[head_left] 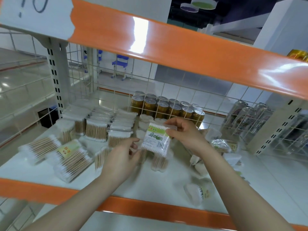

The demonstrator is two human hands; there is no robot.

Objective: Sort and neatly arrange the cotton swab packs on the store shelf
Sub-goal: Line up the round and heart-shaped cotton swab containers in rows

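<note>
A cotton swab pack with a green and white label (155, 139) is held above the middle of the white shelf (150, 185). My right hand (185, 130) pinches its upper right corner. My left hand (123, 152) has curled fingers at the pack's lower left edge. Upright packs stand in rows (103, 125) at the back left. Several loose packs lie flat at the front left (66, 157). More packs lie scattered at the right (221, 145) and the front right (198, 192).
Gold cans (166, 107) and silver cans (246, 114) stand behind a wire grid at the back. An orange shelf beam (183, 50) crosses overhead and another orange edge (141, 207) runs along the front. A slotted upright (56, 80) stands at the left.
</note>
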